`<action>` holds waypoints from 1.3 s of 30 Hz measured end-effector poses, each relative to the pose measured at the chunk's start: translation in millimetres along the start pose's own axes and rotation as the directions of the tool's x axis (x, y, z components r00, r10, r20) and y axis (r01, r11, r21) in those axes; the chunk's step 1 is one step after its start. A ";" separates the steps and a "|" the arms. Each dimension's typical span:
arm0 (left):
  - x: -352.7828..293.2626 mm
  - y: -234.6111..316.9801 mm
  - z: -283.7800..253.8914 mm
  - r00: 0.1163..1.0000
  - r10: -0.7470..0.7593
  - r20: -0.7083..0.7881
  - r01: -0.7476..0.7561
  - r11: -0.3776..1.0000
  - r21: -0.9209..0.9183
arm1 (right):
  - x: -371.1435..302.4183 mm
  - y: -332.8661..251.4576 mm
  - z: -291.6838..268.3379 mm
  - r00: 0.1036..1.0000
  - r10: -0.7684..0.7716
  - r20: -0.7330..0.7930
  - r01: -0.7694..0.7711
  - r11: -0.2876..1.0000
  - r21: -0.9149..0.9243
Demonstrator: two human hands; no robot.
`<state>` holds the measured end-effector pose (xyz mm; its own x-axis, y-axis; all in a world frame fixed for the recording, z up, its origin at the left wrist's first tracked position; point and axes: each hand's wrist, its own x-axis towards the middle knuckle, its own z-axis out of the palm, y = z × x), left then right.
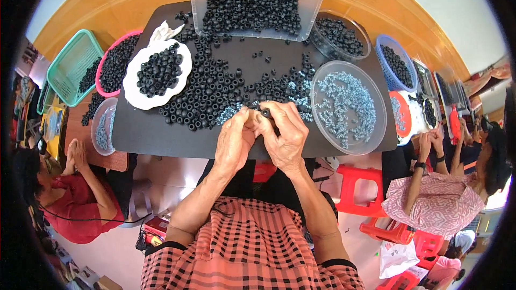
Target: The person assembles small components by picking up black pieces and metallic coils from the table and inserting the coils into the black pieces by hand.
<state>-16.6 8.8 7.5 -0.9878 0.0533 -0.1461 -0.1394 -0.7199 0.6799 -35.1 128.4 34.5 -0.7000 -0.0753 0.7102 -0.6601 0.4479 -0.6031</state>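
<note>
My two hands meet above the near edge of the dark table, fingertips close together. My right hand [285, 135] is closed with a round black bead-like piece [265, 113] pinched at its fingertips. My left hand [235, 138] is closed too, its thumb and fingers pressed together next to that piece; whatever lies between them is too small to make out. Just beyond the hands spreads a loose pile of black pieces with holes [199, 86]. Small light-blue, coil-like pieces [230, 111] lie among them, and more fill a round clear tub [380, 108] to the right.
A white scalloped plate [131, 92] of black pieces stands left. A large clear bin [317, 0] and a round clear container [367, 48] hold more at the back. People sit at tables on both sides. A red stool [349, 188] stands lower right.
</note>
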 end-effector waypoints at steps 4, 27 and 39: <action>-1.2 -2.6 -0.5 0.992 0.083 0.098 -0.080 0.996 -0.039 | -2.3 1.0 -1.8 1.000 -0.005 0.015 0.005 1.000 0.022; -1.7 -1.2 2.1 0.976 -0.016 0.219 -0.037 0.971 0.236 | 174.9 168.3 -104.9 1.000 0.010 -0.020 -0.021 0.713 -0.701; -4.6 14.1 11.0 0.972 -0.006 0.234 -0.107 0.877 0.467 | 130.5 91.0 7.1 0.905 0.118 0.409 -0.029 0.976 -0.218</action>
<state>-14.8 6.0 25.7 -0.9756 0.2183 0.0224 -0.0484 -0.3139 0.9482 -188.4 153.1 69.7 -0.8227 -0.3794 0.4233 -0.5645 0.6331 -0.5296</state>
